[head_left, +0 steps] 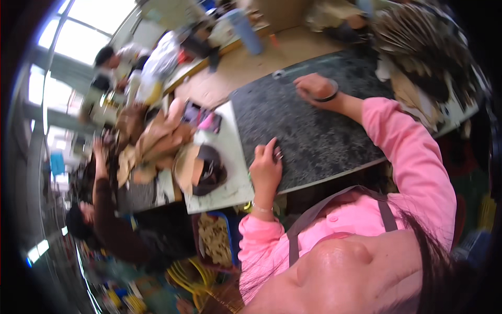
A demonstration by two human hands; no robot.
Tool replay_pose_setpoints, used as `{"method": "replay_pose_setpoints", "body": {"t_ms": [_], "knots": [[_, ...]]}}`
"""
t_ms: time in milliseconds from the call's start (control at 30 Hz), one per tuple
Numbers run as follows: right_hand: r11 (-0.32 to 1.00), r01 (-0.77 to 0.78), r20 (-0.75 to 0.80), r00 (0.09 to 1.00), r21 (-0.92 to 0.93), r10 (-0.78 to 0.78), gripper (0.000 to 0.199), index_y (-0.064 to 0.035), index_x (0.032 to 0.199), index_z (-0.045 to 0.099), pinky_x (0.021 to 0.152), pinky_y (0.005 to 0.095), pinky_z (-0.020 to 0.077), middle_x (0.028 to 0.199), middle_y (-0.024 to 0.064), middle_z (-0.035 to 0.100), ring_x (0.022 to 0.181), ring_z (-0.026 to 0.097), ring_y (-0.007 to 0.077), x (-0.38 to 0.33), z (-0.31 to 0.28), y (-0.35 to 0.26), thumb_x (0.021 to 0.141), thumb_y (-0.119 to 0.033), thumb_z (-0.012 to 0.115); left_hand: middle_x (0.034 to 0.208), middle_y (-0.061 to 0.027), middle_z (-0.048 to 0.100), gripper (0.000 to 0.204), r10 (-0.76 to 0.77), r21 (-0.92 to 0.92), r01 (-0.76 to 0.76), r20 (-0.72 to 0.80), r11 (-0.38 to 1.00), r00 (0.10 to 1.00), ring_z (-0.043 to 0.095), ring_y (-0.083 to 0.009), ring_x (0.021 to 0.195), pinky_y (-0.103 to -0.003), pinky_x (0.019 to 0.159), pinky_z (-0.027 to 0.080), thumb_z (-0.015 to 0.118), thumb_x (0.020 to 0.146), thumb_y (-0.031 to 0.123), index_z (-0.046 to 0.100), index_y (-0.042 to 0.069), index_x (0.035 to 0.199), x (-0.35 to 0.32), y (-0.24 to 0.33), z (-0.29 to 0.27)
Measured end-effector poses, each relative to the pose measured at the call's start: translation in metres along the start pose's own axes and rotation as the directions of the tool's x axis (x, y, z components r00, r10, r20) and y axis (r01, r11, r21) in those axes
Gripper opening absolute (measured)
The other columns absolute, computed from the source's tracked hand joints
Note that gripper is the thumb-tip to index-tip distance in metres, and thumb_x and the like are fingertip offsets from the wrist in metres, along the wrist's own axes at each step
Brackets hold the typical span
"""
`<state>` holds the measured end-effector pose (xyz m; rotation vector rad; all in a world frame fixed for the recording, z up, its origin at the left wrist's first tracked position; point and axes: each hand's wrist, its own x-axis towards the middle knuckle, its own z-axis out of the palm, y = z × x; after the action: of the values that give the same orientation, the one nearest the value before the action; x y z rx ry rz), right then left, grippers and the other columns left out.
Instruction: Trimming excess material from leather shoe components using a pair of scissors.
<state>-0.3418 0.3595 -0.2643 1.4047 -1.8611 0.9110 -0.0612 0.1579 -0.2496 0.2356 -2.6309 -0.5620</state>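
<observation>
A dark mottled board (pixel 324 136) covers the work table in front of me. Over the board's near left edge is my left hand (pixel 265 166), with its fingers apart and one stretched out. A small shiny dark spot shows by those fingers, too blurred to name. Farther off to the right, my right hand (pixel 314 88) rests low over the board, its fingers curled together. Whatever they may hold is hidden. A dark band circles the right wrist. Beyond this hand, a small pale round thing (pixel 278 74) lies near the board's far edge.
Left of the board lie a brown and black round piece (pixel 201 170), a purple-pink case (pixel 201 116) and brown sheets (pixel 162 138). Stacked dark sheets (pixel 418 47) stand far right. A blue bottle (pixel 244 31) stands behind. A bin of scraps (pixel 214 238) sits below; co-workers are at left.
</observation>
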Motion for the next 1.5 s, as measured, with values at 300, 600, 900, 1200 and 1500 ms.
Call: {"method": "replay_pose_setpoints", "body": {"t_ms": [300,600,900,1200,1500], "knots": [[0.991,-0.129,0.076,0.988,-0.04,0.132,0.01,-0.0033,0.106,0.065,0.09,0.0465,0.055,0.106,0.0184,0.071,0.101,0.069,0.0402,0.012,0.006,-0.021,0.098,-0.007,0.068,0.112,-0.0092,0.068,0.036,-0.011,-0.024,0.01,-0.015,1.0,1.0,0.074,-0.0355,0.088,-0.048,0.074,0.06,0.075,0.095,0.019,0.072,0.02,0.131,-0.014,-0.01,-0.008],[0.962,-0.271,0.198,0.943,-0.009,0.268,0.01,-0.0039,0.109,0.06,0.084,0.0481,0.0544,0.103,0.0201,0.068,0.098,0.069,0.042,0.006,0.005,-0.013,0.104,-0.012,0.063,0.111,-0.0103,0.069,0.033,-0.001,-0.045,-0.002,-0.05,0.999,0.999,0.074,-0.0359,0.088,-0.048,0.076,0.061,0.075,0.094,0.018,0.074,0.02,0.127,-0.017,-0.01,-0.004],[0.979,-0.202,0.282,0.942,0.035,0.184,0.011,-0.004,0.107,0.061,0.083,0.0451,0.0546,0.099,0.0185,0.068,0.095,0.07,0.0385,0.03,0.023,-0.008,0.104,-0.013,0.066,0.099,-0.01,0.07,0.027,0.022,-0.166,-0.055,-0.199,0.985,0.98,0.073,-0.0333,0.081,-0.045,0.071,0.059,0.077,0.092,0.012,0.078,0.017,0.119,-0.025,-0.025,-0.017],[0.983,0.007,0.355,0.932,0.181,-0.072,0.015,-0.0021,0.101,0.058,0.079,0.0492,0.0539,0.095,0.0203,0.066,0.091,0.068,0.0422,0.253,0.187,0.009,0.101,-0.014,0.067,0.082,-0.0001,0.065,0.017,-0.368,-0.462,0.178,-0.363,0.869,0.856,0.057,-0.006,0.072,-0.023,0.064,0.045,0.071,0.104,0.005,0.081,0.002,0.117,-0.004,-0.122,-0.2],[1.0,0.028,0.886,0.462,0.009,-0.021,0.015,-0.0026,0.096,0.068,0.088,0.0502,0.0576,0.101,0.0207,0.074,0.101,0.073,0.0416,0.417,0.31,0.003,0.095,-0.018,0.07,0.082,0.0039,0.067,0.023,-0.737,-0.589,0.513,-0.228,0.625,0.636,0.055,-0.0029,0.072,-0.021,0.066,0.042,0.067,0.108,0.016,0.081,0.003,0.121,0.038,-0.324,-0.317]]}}
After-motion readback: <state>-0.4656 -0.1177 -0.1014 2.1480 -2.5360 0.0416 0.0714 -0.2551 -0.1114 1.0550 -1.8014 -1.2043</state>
